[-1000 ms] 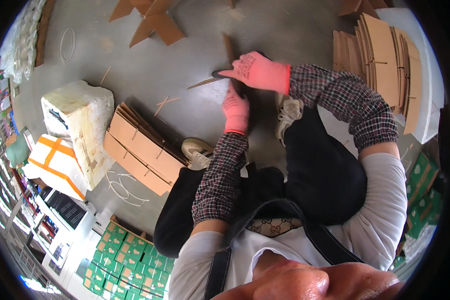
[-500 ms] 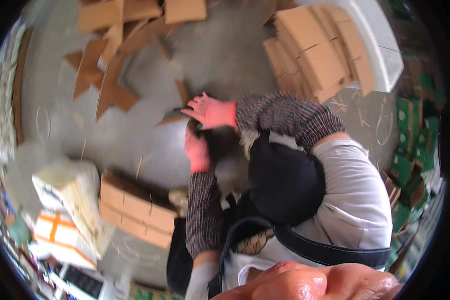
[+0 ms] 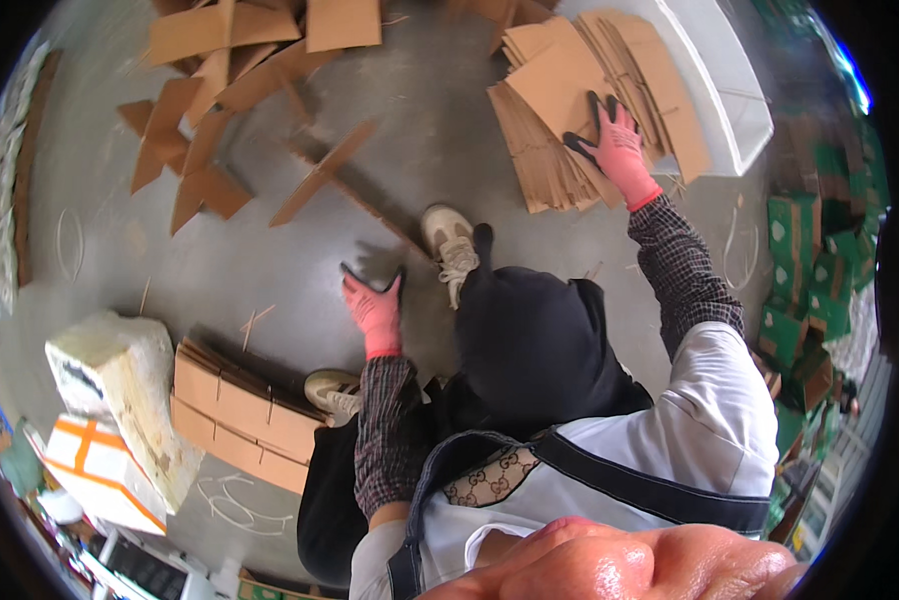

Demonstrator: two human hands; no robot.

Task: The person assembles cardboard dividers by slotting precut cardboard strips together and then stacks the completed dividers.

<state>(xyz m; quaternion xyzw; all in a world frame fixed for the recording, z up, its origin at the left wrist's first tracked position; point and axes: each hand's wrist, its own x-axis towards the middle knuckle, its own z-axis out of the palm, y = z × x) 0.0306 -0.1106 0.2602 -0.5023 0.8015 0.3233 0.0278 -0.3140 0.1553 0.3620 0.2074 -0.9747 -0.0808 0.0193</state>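
My right hand (image 3: 625, 155), in a pink glove with black fingertips, lies with fingers spread on the stack of flat brown cardboard pieces (image 3: 560, 75) at the upper right. My left hand (image 3: 373, 312), gloved alike, hovers over the floor with thumb and fingers apart and nothing in it. Just beyond it, an interlocked cardboard divider (image 3: 320, 178) rests on the floor, its long strip reaching toward my shoe (image 3: 450, 240).
More crossed cardboard dividers (image 3: 185, 150) stand at the upper left. Another cardboard stack (image 3: 245, 415) sits by my left shoe, next to a foam block (image 3: 135, 390) and a white box with orange tape (image 3: 105, 470). A white bin (image 3: 725, 80) and green boxes (image 3: 795, 260) line the right.
My hands were close together over the floor. The right has swung to the cardboard stack; the left has drawn slightly down and opened. The crossed divider now lies in full view.
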